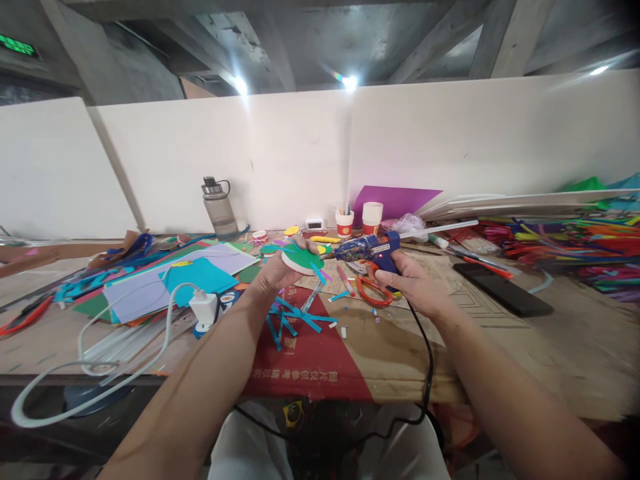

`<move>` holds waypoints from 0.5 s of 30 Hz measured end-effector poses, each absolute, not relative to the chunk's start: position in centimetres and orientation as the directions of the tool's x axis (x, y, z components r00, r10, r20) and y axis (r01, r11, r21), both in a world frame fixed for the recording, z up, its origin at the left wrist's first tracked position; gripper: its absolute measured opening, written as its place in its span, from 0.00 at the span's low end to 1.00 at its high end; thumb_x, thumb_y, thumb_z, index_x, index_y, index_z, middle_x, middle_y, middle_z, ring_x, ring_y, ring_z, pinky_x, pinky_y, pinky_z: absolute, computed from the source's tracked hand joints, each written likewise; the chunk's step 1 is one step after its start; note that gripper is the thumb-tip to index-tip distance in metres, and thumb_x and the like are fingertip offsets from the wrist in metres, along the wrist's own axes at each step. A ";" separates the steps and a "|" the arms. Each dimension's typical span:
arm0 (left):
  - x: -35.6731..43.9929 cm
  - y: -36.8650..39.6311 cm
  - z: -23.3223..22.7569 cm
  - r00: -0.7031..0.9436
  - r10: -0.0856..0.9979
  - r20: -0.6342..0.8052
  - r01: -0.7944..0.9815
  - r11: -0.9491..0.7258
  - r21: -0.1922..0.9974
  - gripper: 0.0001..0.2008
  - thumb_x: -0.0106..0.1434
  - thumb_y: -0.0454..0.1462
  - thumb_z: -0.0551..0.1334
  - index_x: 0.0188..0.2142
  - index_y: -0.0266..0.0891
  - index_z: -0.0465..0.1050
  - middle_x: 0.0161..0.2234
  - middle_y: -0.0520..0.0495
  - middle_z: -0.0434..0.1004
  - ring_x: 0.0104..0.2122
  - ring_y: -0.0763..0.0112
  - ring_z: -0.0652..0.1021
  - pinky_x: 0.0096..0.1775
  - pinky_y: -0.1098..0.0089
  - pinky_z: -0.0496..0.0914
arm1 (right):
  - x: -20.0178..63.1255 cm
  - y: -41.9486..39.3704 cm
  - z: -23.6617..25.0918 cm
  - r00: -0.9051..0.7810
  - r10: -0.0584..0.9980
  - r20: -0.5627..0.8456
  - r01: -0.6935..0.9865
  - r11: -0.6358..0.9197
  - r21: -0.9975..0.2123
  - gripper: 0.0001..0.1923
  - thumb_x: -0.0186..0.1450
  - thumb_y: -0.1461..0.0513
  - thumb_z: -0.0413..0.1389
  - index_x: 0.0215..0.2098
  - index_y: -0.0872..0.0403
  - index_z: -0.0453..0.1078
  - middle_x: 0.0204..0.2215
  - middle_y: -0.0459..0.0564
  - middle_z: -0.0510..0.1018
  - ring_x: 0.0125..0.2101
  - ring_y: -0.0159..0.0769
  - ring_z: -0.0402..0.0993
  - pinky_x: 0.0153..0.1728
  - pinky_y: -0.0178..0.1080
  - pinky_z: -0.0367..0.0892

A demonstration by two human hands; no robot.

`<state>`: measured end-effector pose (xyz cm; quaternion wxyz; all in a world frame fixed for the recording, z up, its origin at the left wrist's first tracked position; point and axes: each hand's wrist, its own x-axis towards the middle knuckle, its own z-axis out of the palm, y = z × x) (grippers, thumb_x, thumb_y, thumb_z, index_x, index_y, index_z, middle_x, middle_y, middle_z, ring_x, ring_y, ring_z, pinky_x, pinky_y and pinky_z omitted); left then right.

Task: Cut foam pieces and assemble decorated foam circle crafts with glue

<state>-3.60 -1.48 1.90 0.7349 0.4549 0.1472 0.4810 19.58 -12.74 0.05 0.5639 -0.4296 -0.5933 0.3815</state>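
Observation:
My left hand (276, 272) holds a round green paper disc (301, 259) with a white edge, raised a little above the table. A blue paper strip hangs from its right side. My right hand (411, 283) grips a blue hot glue gun (367, 249) with a small red light; its nozzle points left, close to the disc's right edge. A clear glue stick juts out of the gun's back to the right. The gun's black cord (426, 360) runs down over the table's front edge. Orange-handled scissors (369, 288) lie on the cardboard just under the gun.
Blue paper strips (293, 319) lie on the red and brown cardboard (350, 347). Coloured paper sheets (200, 275), a white charger (204, 308) with cable, a grey water bottle (219, 209), two paper cups (372, 217), a black phone (503, 288) and colourful craft sticks (565, 241) surround the work area.

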 end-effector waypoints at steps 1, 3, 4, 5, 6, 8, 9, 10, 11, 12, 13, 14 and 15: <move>-3.6 -1.3 1.8 0.512 0.826 0.236 -0.579 0.129 0.805 0.07 0.57 0.36 0.67 0.28 0.38 0.69 0.30 0.47 0.76 0.36 0.62 0.78 0.39 0.61 0.74 | 19.6 -12.7 0.0 -0.001 0.940 0.341 0.086 0.340 -0.936 0.18 0.54 0.56 0.64 0.42 0.51 0.72 0.39 0.46 0.79 0.38 0.37 0.73 0.41 0.39 0.70; -3.7 -0.9 1.5 0.553 0.794 0.251 -0.582 0.152 0.799 0.07 0.57 0.36 0.67 0.29 0.38 0.69 0.31 0.47 0.76 0.35 0.64 0.78 0.39 0.62 0.75 | 19.7 -12.7 0.0 -0.004 0.941 0.338 0.098 0.337 -0.936 0.18 0.54 0.55 0.64 0.42 0.51 0.71 0.39 0.46 0.79 0.38 0.37 0.73 0.41 0.39 0.69; -3.7 -0.7 1.4 0.570 0.783 0.250 -0.580 0.167 0.798 0.06 0.58 0.36 0.66 0.29 0.38 0.70 0.31 0.47 0.76 0.35 0.64 0.78 0.38 0.62 0.75 | 19.8 -12.7 0.0 -0.002 0.942 0.337 0.103 0.335 -0.937 0.18 0.54 0.55 0.64 0.42 0.50 0.71 0.39 0.46 0.79 0.38 0.37 0.72 0.41 0.38 0.69; -3.8 -0.6 1.3 0.580 0.777 0.246 -0.579 0.180 0.795 0.06 0.58 0.36 0.66 0.30 0.38 0.70 0.32 0.48 0.76 0.34 0.65 0.79 0.38 0.63 0.75 | 19.9 -12.7 0.0 0.002 0.942 0.336 0.106 0.334 -0.937 0.18 0.54 0.55 0.64 0.41 0.50 0.71 0.38 0.46 0.78 0.38 0.36 0.72 0.40 0.38 0.69; -3.8 -0.6 1.3 0.583 0.776 0.240 -0.579 0.190 0.793 0.05 0.58 0.36 0.66 0.30 0.39 0.70 0.32 0.48 0.77 0.34 0.65 0.79 0.37 0.63 0.75 | 19.9 -12.7 0.0 0.006 0.941 0.337 0.109 0.335 -0.936 0.17 0.54 0.55 0.64 0.41 0.50 0.72 0.38 0.45 0.78 0.38 0.36 0.72 0.40 0.38 0.69; -3.8 -0.6 1.3 0.579 0.781 0.234 -0.581 0.194 0.790 0.05 0.58 0.35 0.67 0.30 0.39 0.70 0.33 0.48 0.77 0.35 0.65 0.79 0.37 0.65 0.76 | 20.0 -12.8 -0.1 0.009 0.941 0.340 0.112 0.336 -0.935 0.17 0.54 0.55 0.64 0.41 0.49 0.72 0.37 0.45 0.78 0.37 0.36 0.72 0.40 0.37 0.68; -3.8 -0.5 1.2 0.575 0.782 0.240 -0.583 0.186 0.791 0.06 0.57 0.35 0.67 0.30 0.39 0.71 0.33 0.48 0.77 0.35 0.65 0.79 0.37 0.65 0.75 | 20.1 -12.8 -0.1 0.009 0.942 0.336 0.115 0.333 -0.936 0.17 0.54 0.55 0.64 0.41 0.49 0.72 0.36 0.45 0.78 0.36 0.36 0.72 0.40 0.38 0.69; -3.8 -0.5 1.2 0.573 0.781 0.247 -0.583 0.176 0.793 0.07 0.55 0.34 0.69 0.30 0.39 0.71 0.33 0.48 0.77 0.36 0.65 0.79 0.37 0.65 0.75 | 20.2 -12.8 -0.1 0.008 0.944 0.330 0.121 0.327 -0.937 0.17 0.54 0.55 0.64 0.41 0.49 0.72 0.36 0.45 0.78 0.36 0.36 0.72 0.39 0.38 0.69; -3.8 -0.4 1.1 0.576 0.777 0.255 -0.578 0.167 0.799 0.09 0.53 0.33 0.70 0.31 0.39 0.71 0.32 0.48 0.77 0.36 0.65 0.79 0.37 0.66 0.75 | 20.2 -12.8 -0.1 0.006 0.946 0.324 0.128 0.321 -0.938 0.17 0.55 0.55 0.64 0.41 0.49 0.72 0.36 0.45 0.78 0.36 0.37 0.72 0.39 0.38 0.69; -3.9 -0.2 0.9 0.583 0.770 0.260 -0.570 0.159 0.806 0.10 0.51 0.33 0.71 0.31 0.39 0.71 0.31 0.48 0.77 0.35 0.65 0.79 0.36 0.66 0.75 | 20.3 -12.8 -0.1 0.002 0.947 0.320 0.137 0.317 -0.939 0.17 0.55 0.55 0.63 0.42 0.49 0.72 0.36 0.45 0.79 0.36 0.37 0.73 0.40 0.39 0.69; -3.9 0.1 0.7 0.593 0.761 0.264 -0.560 0.153 0.814 0.12 0.50 0.32 0.72 0.31 0.39 0.71 0.30 0.49 0.76 0.35 0.65 0.79 0.35 0.67 0.75 | 20.3 -12.8 -0.2 -0.004 0.948 0.319 0.146 0.316 -0.937 0.17 0.56 0.55 0.63 0.42 0.48 0.72 0.37 0.45 0.79 0.37 0.38 0.73 0.41 0.40 0.69; -4.0 0.3 0.5 0.603 0.751 0.268 -0.551 0.150 0.821 0.13 0.49 0.31 0.72 0.30 0.39 0.71 0.28 0.50 0.76 0.33 0.66 0.79 0.34 0.68 0.74 | 20.4 -12.8 -0.2 -0.011 0.947 0.322 0.154 0.320 -0.935 0.17 0.56 0.55 0.63 0.43 0.48 0.72 0.38 0.45 0.79 0.39 0.39 0.74 0.43 0.40 0.69; -4.1 0.6 0.2 0.613 0.743 0.270 -0.545 0.149 0.825 0.13 0.48 0.31 0.73 0.30 0.38 0.71 0.27 0.50 0.75 0.32 0.66 0.79 0.33 0.70 0.74 | 20.5 -12.8 -0.2 -0.020 0.945 0.328 0.163 0.327 -0.931 0.17 0.56 0.55 0.63 0.44 0.47 0.72 0.40 0.46 0.80 0.41 0.40 0.74 0.45 0.41 0.69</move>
